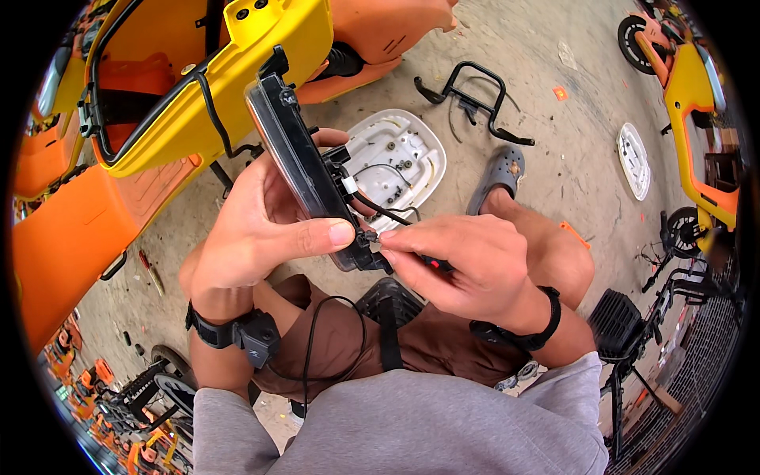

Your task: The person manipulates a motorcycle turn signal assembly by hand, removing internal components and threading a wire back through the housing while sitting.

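Note:
My left hand [257, 226] is closed round a long black lamp unit [313, 170] with a clear lens along its left side. The unit is tilted, its upper end leaning away to the left, and my thumb presses across its lower part. A black cable [384, 207] comes off its right side beside a white tag. At the lower end, the thumb and forefinger of my right hand [463, 261] pinch a small dark piece, too small to name, against the housing. Under those fingers shows part of a black and red thing [435, 264], mostly hidden by the hand.
On the floor beyond my hands lies a white tray [431, 146] with several small fasteners in it. A bent black tube frame [479, 91] is behind it. Yellow-orange vehicle bodywork [158, 142] stands close on the left. Another white panel [633, 162] lies at the right.

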### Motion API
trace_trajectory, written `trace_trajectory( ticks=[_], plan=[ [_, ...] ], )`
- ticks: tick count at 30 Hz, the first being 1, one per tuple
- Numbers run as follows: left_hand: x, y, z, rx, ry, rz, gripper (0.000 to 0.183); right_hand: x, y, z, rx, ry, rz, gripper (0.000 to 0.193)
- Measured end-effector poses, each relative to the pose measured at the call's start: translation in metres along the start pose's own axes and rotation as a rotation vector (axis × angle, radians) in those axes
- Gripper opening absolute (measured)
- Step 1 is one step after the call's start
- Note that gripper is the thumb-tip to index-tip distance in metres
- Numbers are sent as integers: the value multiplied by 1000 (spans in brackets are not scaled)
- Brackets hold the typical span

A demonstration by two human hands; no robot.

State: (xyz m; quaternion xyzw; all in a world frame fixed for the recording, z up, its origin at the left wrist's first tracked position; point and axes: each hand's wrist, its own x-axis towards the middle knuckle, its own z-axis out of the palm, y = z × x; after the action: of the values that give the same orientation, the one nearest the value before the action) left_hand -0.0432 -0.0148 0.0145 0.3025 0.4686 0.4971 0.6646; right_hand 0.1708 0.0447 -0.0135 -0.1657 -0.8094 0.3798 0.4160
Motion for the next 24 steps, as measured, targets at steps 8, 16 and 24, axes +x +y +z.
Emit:
trace_trajectory(
  ticks=[8, 16, 24],
  plan=[
    [2, -6, -3, 27, 21, 6, 83, -1, -5, 0, 228, -70, 291, 13],
    [3, -3, -2, 45, -19, -56, 84, 0, -7, -5, 501, -116, 582, 10],
    [1, -2, 0, 43, 11, -75, 83, -2, -6, -1, 387, -119, 462, 9]
  ],
)
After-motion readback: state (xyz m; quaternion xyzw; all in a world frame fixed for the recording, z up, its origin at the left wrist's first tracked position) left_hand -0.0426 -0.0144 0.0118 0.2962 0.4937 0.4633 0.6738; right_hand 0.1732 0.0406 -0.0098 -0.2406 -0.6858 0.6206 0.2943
